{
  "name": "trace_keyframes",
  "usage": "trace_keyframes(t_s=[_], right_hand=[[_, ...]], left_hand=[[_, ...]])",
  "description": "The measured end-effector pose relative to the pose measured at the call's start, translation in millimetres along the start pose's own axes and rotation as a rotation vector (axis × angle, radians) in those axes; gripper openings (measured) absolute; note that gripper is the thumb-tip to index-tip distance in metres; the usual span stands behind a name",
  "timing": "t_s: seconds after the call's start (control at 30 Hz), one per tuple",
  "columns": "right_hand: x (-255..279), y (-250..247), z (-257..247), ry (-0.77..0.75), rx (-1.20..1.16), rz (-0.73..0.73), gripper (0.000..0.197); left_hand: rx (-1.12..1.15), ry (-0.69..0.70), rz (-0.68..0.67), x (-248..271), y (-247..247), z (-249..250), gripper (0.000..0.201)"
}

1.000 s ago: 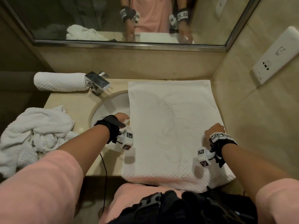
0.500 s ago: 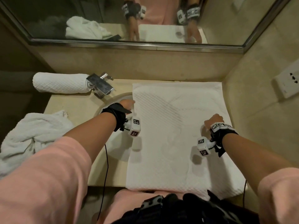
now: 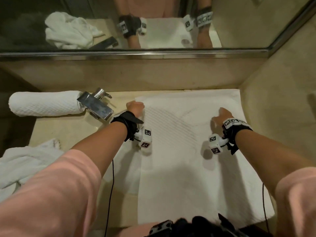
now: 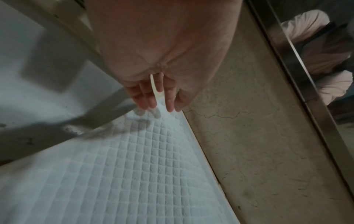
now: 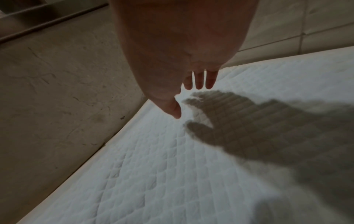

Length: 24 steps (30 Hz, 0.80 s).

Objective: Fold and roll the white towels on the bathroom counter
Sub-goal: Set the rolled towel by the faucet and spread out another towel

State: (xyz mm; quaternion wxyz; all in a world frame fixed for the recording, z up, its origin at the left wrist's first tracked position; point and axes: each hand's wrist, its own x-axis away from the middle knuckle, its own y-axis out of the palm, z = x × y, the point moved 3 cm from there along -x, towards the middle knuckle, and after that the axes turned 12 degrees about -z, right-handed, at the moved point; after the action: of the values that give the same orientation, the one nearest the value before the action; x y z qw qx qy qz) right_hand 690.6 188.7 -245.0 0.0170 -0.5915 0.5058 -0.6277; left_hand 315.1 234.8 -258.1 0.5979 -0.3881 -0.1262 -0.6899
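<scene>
Flat white towel (image 3: 191,151) spread over the counter (image 3: 56,127) w/ its far edge up against the back wall under the mirror (image 3: 153,23), its left part lying over the sink (image 3: 123,170), near edge at the person's waist. Left hand (image 3: 135,107) out over the towel's far-left corner, just beside the tap (image 3: 95,106); left wrist view shows its fingers (image 4: 147,97) straight, close together, pointing down at the waffle weave, tips right above the cloth near that edge, small shadow under them, so nothing gripped; can't tell if the tips actually touch. Right hand (image 3: 222,115) over the far-right part of the same towel, a bit short of the back edge. Right wrist view: fingers (image 5: 199,80) straight and slightly spread, thumb dropped lower, whole hand hanging above the fabric w/ a clear hand-shaped shadow cast on the weave beside it, so a gap there, hand off the cloth, holding nothing. Towel itself looks smooth, faint diagonal ridge pattern between the two hands, no fold lifted. Elsewhere: rolled towel (image 3: 44,103) lying on its side at the back-left of the counter, one end touching the tap. Crumpled towel pile (image 3: 27,161) at the near-left, partly behind the pink sleeve (image 3: 51,194). Both wrists carry black straps w/ white marker cubes.
</scene>
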Motion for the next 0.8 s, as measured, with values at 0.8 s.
trace_keyframes(t_s=[0.8], right_hand=[[-26.6, 9.6, -13.2, 0.073, 0.081, -0.054, 0.084]], left_hand=[[-0.342, 0.173, 0.165, -48.2, 0.1, 19.6, 0.041]])
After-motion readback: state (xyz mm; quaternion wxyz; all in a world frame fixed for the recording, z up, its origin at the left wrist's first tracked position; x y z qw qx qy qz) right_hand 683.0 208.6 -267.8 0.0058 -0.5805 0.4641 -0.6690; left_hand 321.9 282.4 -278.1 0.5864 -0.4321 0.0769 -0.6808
